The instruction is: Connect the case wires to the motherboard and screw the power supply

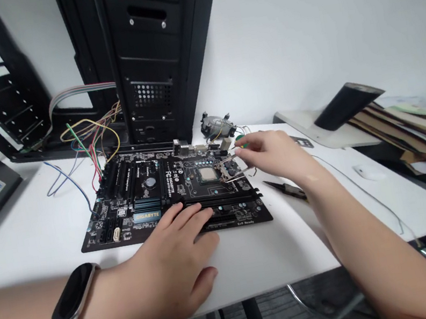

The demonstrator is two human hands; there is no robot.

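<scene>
I see the black board (178,184) on the table (288,245), left hand (172,270) spread on its front edge, right hand (271,154) pinching its metal flap (232,169), pliers (286,189) off its right edge, and a case (149,56) close behind.

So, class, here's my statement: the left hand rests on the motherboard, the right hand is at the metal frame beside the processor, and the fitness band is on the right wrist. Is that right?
Not quite: the head view shows the fitness band on the left wrist. The left hand rests on the motherboard, and the right hand is at the metal frame beside the processor.
</scene>
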